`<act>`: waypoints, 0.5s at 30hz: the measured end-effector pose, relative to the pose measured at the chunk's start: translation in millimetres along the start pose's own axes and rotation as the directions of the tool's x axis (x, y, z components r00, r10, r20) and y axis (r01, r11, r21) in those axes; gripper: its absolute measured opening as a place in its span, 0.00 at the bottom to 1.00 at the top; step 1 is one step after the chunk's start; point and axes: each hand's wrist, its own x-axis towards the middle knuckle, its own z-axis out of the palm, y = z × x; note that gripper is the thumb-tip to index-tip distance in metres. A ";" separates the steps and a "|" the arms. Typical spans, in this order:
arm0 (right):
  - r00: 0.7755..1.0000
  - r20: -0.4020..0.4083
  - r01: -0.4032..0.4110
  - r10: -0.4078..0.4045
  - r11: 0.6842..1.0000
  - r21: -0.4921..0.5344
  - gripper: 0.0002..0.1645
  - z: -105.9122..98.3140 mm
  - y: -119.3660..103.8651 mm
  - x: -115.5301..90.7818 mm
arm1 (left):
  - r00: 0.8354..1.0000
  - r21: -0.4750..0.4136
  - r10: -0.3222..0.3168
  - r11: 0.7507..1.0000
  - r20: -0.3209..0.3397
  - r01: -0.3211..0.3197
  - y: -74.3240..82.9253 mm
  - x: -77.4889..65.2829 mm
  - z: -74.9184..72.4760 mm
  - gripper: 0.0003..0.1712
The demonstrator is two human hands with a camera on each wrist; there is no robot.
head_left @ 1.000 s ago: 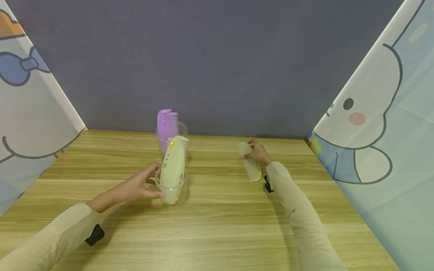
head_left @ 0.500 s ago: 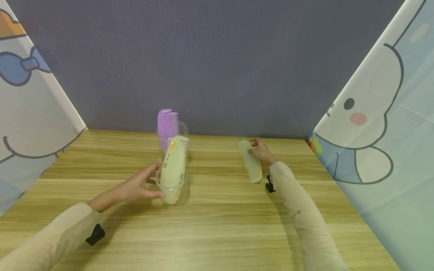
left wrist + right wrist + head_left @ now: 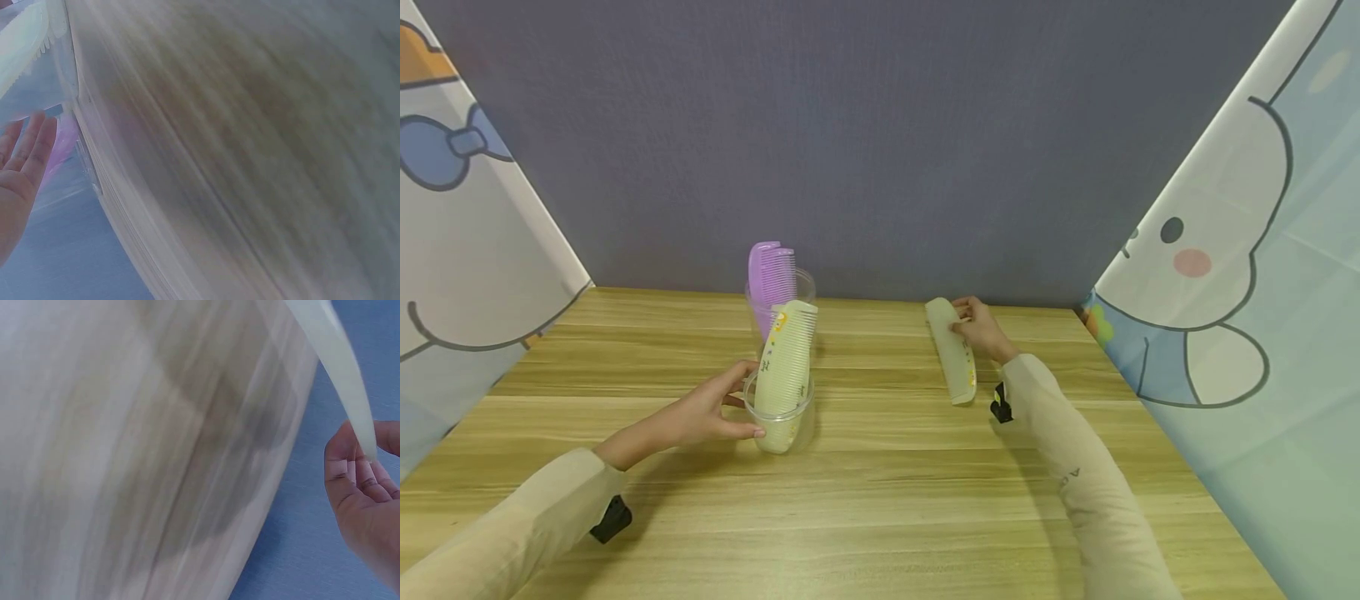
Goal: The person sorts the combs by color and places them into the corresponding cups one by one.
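Note:
My left hand (image 3: 709, 412) holds a clear plastic cup (image 3: 805, 425) from its left side, thumb at the front and fingers behind. A pale yellow comb (image 3: 786, 354) with small printed pictures stands tilted in this cup, teeth to the right. On the right, my right hand (image 3: 981, 329) pinches another pale yellow comb (image 3: 950, 350) by its edge between thumb and fingers. In the right wrist view this comb (image 3: 340, 369) is seen edge-on, away from the wood surface. The left wrist view shows straight fingers of the left hand (image 3: 28, 156) against the cup.
Behind the front cup stands a second clear cup (image 3: 806, 287) with purple combs (image 3: 771, 275) upright in it. A dark grey panel (image 3: 880, 150) rises at the back of the wooden table (image 3: 880, 500). Cartoon-printed sheets (image 3: 1225, 250) flank both sides.
My right hand has moved slightly away and to the right, and the comb in it has turned and shifted upward in the head view. The left hand and both cups have stayed put.

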 end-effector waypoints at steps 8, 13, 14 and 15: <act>0.999 -0.014 -0.033 0.034 0.999 0.042 0.28 0.3 -13.4 2.1 | 1.000 0.005 -0.003 1.000 -0.001 0.003 0.8 -0.4 0.0 0.45; 1.000 -0.031 -0.004 0.007 0.997 0.080 0.28 4.9 -21.7 0.6 | 1.000 0.018 -0.004 1.000 -0.011 0.005 0.2 -0.3 0.4 0.45; 0.999 -0.034 0.007 -0.005 0.996 0.084 0.28 6.5 -23.6 -0.1 | 1.000 0.018 -0.005 1.000 -0.013 0.005 0.1 -0.3 0.5 0.45; 0.999 -0.036 0.023 -0.020 0.996 0.088 0.28 8.4 -25.8 -0.9 | 1.000 0.016 -0.007 1.000 -0.015 0.007 -0.1 -0.2 0.6 0.45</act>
